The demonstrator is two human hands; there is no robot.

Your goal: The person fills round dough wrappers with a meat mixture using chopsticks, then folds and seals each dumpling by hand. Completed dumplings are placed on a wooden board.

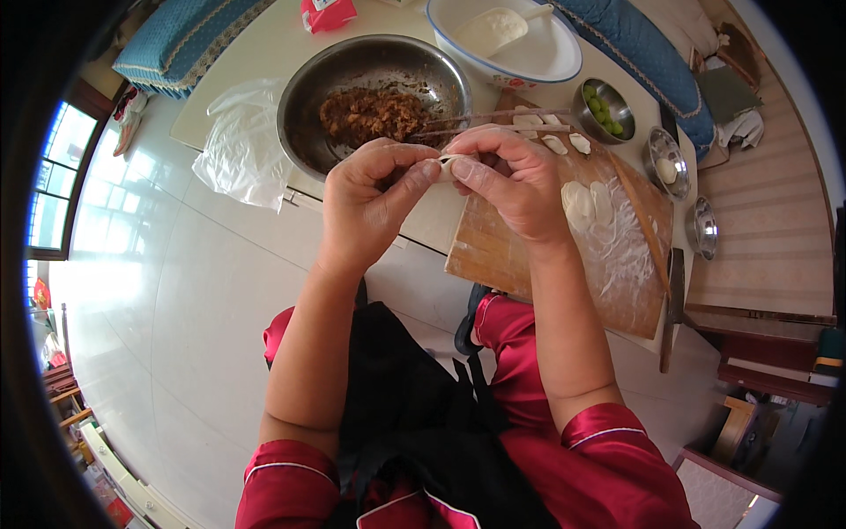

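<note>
Between the fingertips of both hands is a small dumpling (447, 170), its white dough edge pinched at the top. My left hand (367, 198) grips its left end, and my right hand (519, 182) grips the right end with thumb and fingers. Flour dusts the fingers of both. Just beyond them, brown minced filling (373, 114) lies in a wide steel basin (297, 86). Chopsticks (489, 118) reach across from the filling toward the right. Flat dough wrappers (585, 203) overlap on a floured wooden board (489, 241), and several shaped dumplings (554, 143) sit near its far edge.
A rolling pin (641, 221) lies along the board's right, beside a long knife (673, 307). Behind stand an enamel basin (568, 56) with a flour scoop (496, 32) and a bowl of green pieces (603, 112). A plastic bag (244, 149) hangs over the table's left edge.
</note>
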